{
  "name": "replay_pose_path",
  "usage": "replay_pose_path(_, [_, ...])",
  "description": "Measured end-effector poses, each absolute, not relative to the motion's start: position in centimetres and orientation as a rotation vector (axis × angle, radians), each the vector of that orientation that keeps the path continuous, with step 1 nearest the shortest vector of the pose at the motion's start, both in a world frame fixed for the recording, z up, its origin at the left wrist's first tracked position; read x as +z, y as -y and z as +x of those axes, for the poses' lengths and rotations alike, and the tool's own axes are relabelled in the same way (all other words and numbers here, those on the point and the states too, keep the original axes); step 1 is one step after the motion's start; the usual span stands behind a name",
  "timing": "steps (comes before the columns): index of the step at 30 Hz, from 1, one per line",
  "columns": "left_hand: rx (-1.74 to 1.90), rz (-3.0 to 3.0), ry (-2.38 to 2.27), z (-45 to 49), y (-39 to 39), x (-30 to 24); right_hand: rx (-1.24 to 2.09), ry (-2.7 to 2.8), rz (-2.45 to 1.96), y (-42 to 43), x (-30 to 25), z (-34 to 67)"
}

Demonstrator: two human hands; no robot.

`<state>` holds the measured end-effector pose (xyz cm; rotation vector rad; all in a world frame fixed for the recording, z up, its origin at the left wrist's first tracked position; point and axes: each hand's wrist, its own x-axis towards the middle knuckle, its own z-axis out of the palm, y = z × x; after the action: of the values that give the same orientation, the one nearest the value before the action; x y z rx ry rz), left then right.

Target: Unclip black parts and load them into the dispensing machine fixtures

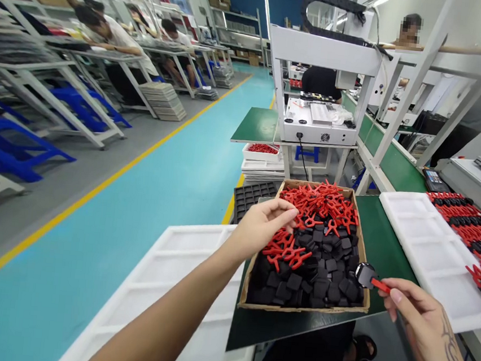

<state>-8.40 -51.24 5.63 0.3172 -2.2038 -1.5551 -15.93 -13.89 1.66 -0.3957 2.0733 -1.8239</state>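
Over the left part of a cardboard box, my left hand has its fingers curled in and its thumb against them. Whatever it may hold is hidden. Inside the box lie a heap of red spring clamps and many small black square pads. To the right of the box, my right hand pinches the handles of a red spring clamp. At that clamp's front end is a dark, shiny rounded piece, close to the box's right edge.
A white tray at right carries rows of red clamps with black parts. Another white compartment tray lies at left, near a black grid tray. A white machine stands ahead. People sit at benches beyond the aisle.
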Motion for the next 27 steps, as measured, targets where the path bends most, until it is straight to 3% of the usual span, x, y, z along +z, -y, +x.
replay_pose_path(4, [-2.535, 0.447, 1.510, -6.5, 45.9, 5.3, -2.025, -1.927, -0.341, 15.1, 2.5, -15.3])
replay_pose_path(8, [-2.876, 0.577, 1.214, -5.7, 41.1, 4.3, -2.201, -1.676, -0.303, 18.4, 4.4, -14.3])
replay_pose_path(15, [-2.976, 0.539, 1.074, -6.0, 38.3, 3.0, -2.248, -1.358, -0.266, 22.4, 5.2, -13.2])
replay_pose_path(27, [-2.795, 0.277, 1.631, -5.6, 39.5, 2.6, -2.145, -1.579, -0.305, 20.3, 4.1, -13.8])
